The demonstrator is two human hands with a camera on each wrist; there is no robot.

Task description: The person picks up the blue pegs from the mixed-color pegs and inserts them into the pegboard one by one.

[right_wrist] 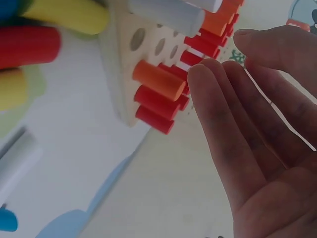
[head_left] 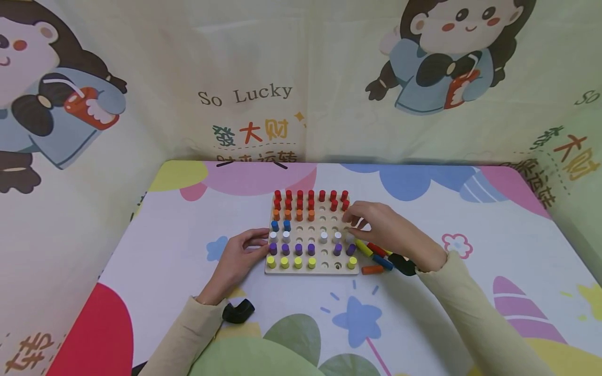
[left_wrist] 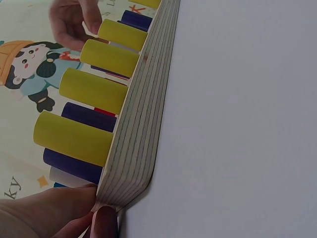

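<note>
A wooden pegboard [head_left: 324, 269] lies on the table with rows of coloured pegs standing in its holes. My left hand [head_left: 242, 256] grips the board's left edge; in the left wrist view the fingertips sit at its corner, beside yellow pegs [left_wrist: 74, 139] and purple ones. My right hand [head_left: 383, 230] hovers over the board's right edge, thumb and fingers apart, holding nothing. In the right wrist view its fingertips are close to an orange peg [right_wrist: 158, 80] standing in the board, with red pegs [right_wrist: 156, 101] behind it. That orange peg is hidden by the hand in the head view.
Loose pegs lie right of the board, among them a blue peg [head_left: 382, 262], an orange peg [head_left: 372, 270] and a red peg [head_left: 376, 249]. The patterned tabletop [head_left: 178, 245] meets a printed cloth wall [head_left: 329, 130] at the back and sides.
</note>
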